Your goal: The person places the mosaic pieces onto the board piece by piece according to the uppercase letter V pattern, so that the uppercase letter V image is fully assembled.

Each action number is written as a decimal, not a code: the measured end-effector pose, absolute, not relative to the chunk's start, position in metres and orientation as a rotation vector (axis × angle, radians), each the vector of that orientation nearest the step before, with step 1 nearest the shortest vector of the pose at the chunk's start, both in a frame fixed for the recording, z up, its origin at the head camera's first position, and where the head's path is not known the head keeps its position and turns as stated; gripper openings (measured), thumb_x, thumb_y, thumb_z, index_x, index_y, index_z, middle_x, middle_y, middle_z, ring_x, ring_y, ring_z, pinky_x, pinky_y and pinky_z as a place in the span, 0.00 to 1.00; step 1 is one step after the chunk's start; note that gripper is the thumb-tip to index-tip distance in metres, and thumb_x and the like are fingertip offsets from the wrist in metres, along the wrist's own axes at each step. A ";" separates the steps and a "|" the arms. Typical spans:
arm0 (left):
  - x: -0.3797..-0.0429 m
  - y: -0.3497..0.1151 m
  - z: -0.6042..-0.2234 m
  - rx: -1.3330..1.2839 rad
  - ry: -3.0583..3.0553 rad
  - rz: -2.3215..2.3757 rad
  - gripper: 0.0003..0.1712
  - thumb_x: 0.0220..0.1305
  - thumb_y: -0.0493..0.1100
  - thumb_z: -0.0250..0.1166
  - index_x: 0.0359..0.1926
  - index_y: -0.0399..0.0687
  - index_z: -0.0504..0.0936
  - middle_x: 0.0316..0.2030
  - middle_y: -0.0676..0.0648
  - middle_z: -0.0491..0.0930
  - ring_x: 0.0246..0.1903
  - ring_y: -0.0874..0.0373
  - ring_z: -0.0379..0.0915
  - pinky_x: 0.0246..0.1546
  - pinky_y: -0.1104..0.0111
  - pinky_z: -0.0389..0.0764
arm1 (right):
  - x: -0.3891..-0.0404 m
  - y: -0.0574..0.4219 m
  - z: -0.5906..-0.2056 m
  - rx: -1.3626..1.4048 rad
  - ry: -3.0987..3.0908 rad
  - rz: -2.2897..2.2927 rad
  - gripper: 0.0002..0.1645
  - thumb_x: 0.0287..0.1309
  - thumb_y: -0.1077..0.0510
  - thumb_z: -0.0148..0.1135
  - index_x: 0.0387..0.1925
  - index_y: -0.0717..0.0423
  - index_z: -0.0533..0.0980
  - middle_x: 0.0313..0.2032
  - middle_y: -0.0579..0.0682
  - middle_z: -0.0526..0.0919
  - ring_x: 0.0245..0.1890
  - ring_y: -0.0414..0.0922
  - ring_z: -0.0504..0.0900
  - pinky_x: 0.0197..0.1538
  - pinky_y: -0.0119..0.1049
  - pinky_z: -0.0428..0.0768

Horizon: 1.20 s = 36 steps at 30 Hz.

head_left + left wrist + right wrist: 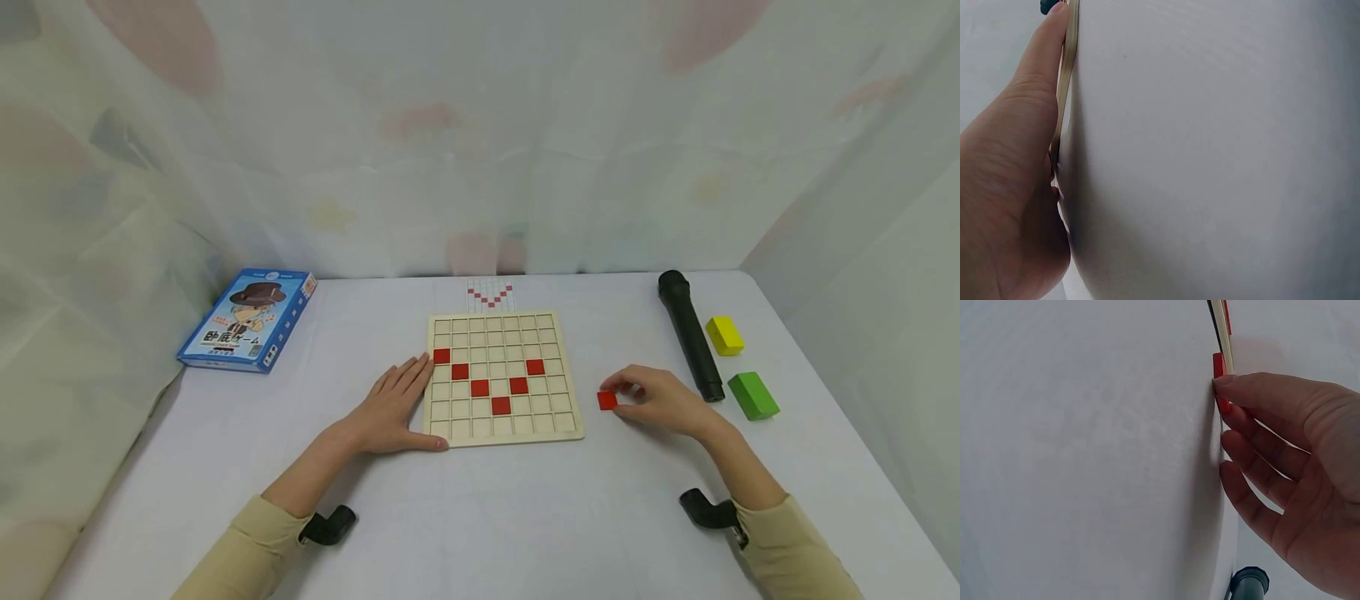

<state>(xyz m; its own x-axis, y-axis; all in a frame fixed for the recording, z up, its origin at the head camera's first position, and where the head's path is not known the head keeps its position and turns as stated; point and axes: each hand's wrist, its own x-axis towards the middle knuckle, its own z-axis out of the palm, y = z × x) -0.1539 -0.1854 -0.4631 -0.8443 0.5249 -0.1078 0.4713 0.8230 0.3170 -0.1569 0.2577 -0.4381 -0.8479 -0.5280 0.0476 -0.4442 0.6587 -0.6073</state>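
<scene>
A pale wooden grid board (540,423) lies flat on the white table, with several red square tiles in its cells forming a V with a shorter right arm. My left hand (393,408) rests at the board's left side, fingers straight and thumb on its lower left corner. In the left wrist view the thumb (1038,62) lies along the board's edge. Right of the board, my right hand (656,400) pinches a loose red tile (607,401) between thumb and fingers. The right wrist view shows this tile (1218,365) near the table surface, apart from the board in the head view.
Behind the board lies a small pattern card (491,295) with a red V. A blue game box (247,321) sits at the far left. To the right are a black microphone (690,337), a yellow block (725,335) and a green block (753,396). Fabric walls surround the table.
</scene>
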 end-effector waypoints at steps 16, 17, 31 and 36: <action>-0.154 -0.186 -0.464 0.781 2.817 0.425 0.75 0.43 0.85 0.58 0.77 0.43 0.40 0.77 0.44 0.37 0.75 0.47 0.33 0.71 0.48 0.41 | -0.169 0.249 -0.442 -0.669 2.758 -0.993 0.19 0.54 0.62 0.71 0.49 0.54 0.80 0.39 0.43 0.81 0.39 0.43 0.76 0.46 0.40 0.80; -0.154 -0.186 -0.464 0.780 2.816 0.427 0.75 0.43 0.85 0.58 0.77 0.43 0.40 0.77 0.44 0.37 0.75 0.47 0.33 0.71 0.48 0.41 | -0.171 0.247 -0.441 -0.664 2.758 -0.999 0.18 0.55 0.62 0.71 0.49 0.54 0.80 0.39 0.43 0.81 0.39 0.43 0.76 0.46 0.41 0.80; -0.154 -0.186 -0.463 0.786 2.815 0.424 0.75 0.43 0.85 0.58 0.77 0.43 0.40 0.77 0.45 0.37 0.75 0.48 0.33 0.71 0.49 0.41 | -0.200 0.213 -0.438 -0.630 2.739 -1.099 0.19 0.55 0.60 0.70 0.50 0.55 0.80 0.38 0.48 0.81 0.40 0.45 0.77 0.45 0.42 0.79; -0.154 -0.186 -0.462 0.791 2.818 0.423 0.75 0.43 0.84 0.59 0.77 0.43 0.40 0.77 0.44 0.37 0.75 0.47 0.34 0.71 0.49 0.41 | -0.210 0.204 -0.438 -0.647 2.736 -1.114 0.19 0.55 0.61 0.70 0.49 0.57 0.80 0.37 0.50 0.81 0.40 0.46 0.77 0.46 0.43 0.79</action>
<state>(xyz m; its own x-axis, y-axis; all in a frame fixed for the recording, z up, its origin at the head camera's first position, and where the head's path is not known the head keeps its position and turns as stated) -0.1537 -0.1857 -0.4617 -0.8412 0.5317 -0.0986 0.4793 0.8175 0.3194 -0.2100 0.2039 -0.4376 -0.9019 -0.4290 0.0515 -0.3429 0.6382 -0.6893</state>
